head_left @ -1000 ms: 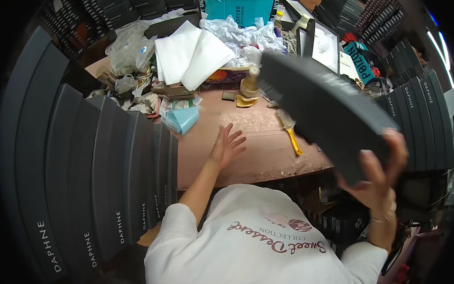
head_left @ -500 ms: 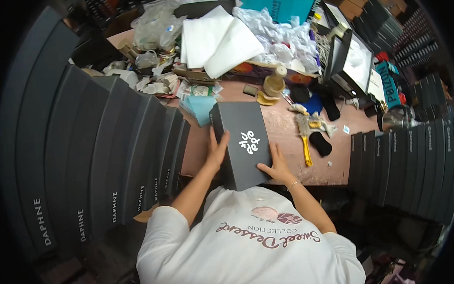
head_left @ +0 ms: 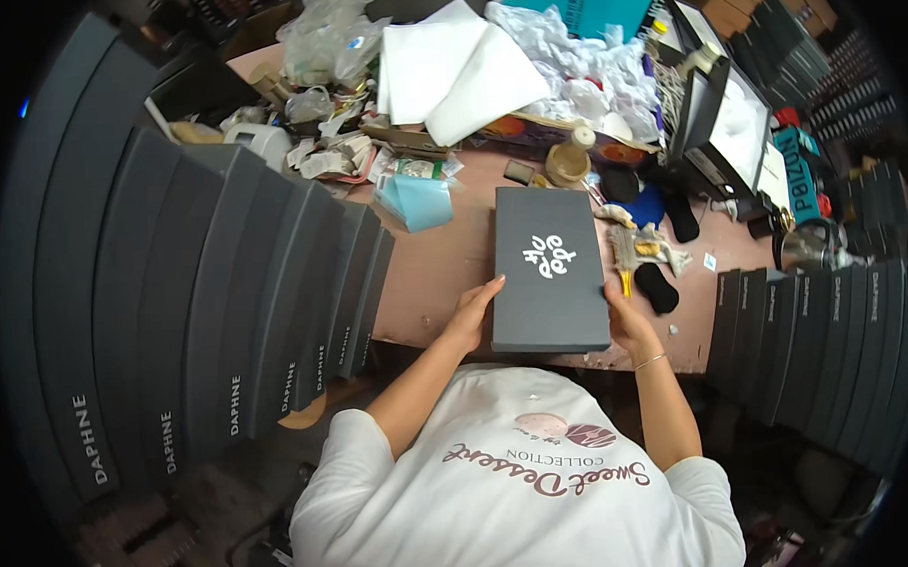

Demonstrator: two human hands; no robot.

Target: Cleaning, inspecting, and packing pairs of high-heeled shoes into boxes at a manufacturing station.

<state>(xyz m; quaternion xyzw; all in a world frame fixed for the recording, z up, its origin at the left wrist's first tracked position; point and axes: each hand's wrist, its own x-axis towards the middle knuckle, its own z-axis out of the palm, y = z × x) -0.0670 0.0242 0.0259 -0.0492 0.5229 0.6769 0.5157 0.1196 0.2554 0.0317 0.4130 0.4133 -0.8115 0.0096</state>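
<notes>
A dark grey box (head_left: 550, 268) lies flat on the worktop (head_left: 444, 269), clamped between both hands: left hand (head_left: 471, 315) on its left edge, right hand (head_left: 626, 319) on its right edge, near the box's front corners.

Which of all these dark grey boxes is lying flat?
The grey box on the table between both hands; the boxes stacked at left and right stand on edge.
</notes>
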